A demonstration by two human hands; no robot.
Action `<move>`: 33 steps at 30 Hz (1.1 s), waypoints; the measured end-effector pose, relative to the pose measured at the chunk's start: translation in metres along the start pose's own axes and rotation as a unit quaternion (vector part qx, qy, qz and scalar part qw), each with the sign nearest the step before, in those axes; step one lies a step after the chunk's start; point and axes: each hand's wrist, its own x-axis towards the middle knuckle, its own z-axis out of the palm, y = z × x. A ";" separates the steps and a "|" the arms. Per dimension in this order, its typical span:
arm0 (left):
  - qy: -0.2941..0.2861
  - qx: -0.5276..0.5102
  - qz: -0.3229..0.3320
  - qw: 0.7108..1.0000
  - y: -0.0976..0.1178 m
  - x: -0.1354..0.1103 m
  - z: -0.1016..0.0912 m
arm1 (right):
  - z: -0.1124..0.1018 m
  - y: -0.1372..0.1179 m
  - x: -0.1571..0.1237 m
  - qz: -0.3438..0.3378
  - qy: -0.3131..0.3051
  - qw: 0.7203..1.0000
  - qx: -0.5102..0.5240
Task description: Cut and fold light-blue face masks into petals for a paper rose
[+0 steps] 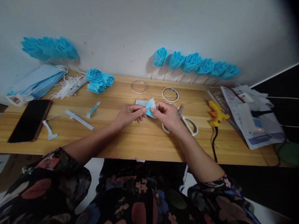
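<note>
My left hand (130,114) and my right hand (166,114) meet over the middle of the wooden table (140,143). Both pinch a small folded piece of light blue material (147,107), fingers closed on it from either side. White-handled scissors (188,122) lie on the table just right of and partly under my right hand. Two tape rings (139,86) (170,94) lie beyond the hands.
Blue paper roses on sticks (196,63) lean against the wall. More blue flowers (98,80) and a stack of blue masks (37,81) lie at the left. A black phone (30,119), cut strips (79,119), a yellow glue gun (217,113) and papers (252,118) are also on the table.
</note>
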 end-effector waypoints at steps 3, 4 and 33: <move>0.009 -0.016 0.001 1.000 -0.001 -0.001 0.001 | 0.000 0.002 0.000 0.001 -0.001 1.000 0.006; 0.013 -0.023 0.000 1.000 -0.001 -0.001 0.001 | 0.000 0.002 0.000 0.004 -0.003 1.000 0.011; 0.049 -0.043 -0.008 0.998 0.004 0.000 0.001 | 0.000 -0.001 0.000 -0.031 -0.006 0.999 -0.011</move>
